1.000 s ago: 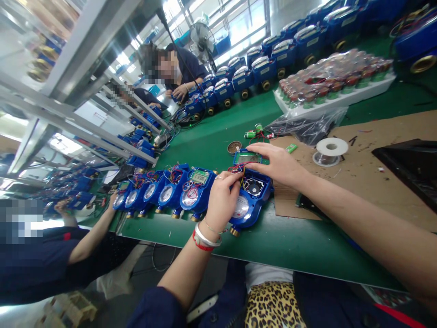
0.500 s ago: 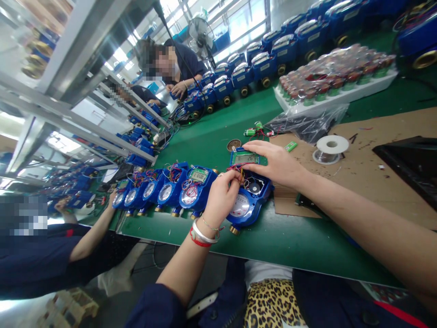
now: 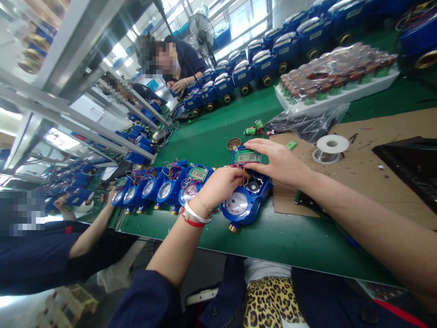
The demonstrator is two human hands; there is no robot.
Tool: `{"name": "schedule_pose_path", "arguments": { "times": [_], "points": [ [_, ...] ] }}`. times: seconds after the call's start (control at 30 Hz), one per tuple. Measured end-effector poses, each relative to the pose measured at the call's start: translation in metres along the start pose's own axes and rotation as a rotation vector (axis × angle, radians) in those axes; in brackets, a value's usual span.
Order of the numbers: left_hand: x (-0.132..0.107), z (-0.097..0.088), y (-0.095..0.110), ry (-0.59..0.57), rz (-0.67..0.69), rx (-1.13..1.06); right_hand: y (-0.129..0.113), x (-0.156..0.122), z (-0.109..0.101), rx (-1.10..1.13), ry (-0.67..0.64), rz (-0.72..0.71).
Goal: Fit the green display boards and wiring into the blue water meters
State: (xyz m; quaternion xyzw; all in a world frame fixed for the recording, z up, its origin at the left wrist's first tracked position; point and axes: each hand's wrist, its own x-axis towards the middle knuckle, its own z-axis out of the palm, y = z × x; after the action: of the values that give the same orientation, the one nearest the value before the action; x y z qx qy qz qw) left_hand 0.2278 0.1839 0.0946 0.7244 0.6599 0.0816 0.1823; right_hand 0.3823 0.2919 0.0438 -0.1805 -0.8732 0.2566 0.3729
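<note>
Fingers of the left hand point(image 3: 218, 184) pinch the thin wires point(image 3: 239, 167) tight; right hand point(image 3: 278, 161) lies flat on the green board point(image 3: 247, 157), steadying the blue meter point(image 3: 246, 200).

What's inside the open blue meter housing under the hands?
Inside the open blue round-bodied meter housing: a white dial face, a black round part and coloured wires. The left hand and right hand cover the rest.

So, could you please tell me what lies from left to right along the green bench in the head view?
Row of blue meters → left hand → open blue meter → right hand → solder spool → black tray.
</note>
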Motion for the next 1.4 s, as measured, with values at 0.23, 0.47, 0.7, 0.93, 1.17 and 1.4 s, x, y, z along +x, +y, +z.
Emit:
{"name": "schedule_pose_path", "arguments": {
  "times": [0.23,0.47,0.7,0.93,1.17,1.4],
  "points": [
    [0.003,-0.004,-0.001,-0.022,0.031,0.095,0.001,0.001,-0.002,-0.011,-0.008,-0.003],
    [-0.021,0.02,-0.001,0.247,-0.027,0.133,0.002,0.001,0.0,0.003,-0.014,0.011],
    [-0.035,0.043,0.009,0.472,-0.08,0.373,0.002,0.0,0.0,0.021,-0.021,0.044],
    [-0.04,0.044,0.011,0.54,-0.1,0.499,0.005,0.0,0.001,0.033,-0.025,0.062],
    [-0.043,0.051,0.003,0.652,-0.081,0.07,0.005,0.0,0.002,0.04,-0.027,0.096],
    [-0.039,0.049,0.01,0.618,-0.154,-0.119,0.002,-0.001,0.0,0.044,-0.003,0.092]
  ]
}}
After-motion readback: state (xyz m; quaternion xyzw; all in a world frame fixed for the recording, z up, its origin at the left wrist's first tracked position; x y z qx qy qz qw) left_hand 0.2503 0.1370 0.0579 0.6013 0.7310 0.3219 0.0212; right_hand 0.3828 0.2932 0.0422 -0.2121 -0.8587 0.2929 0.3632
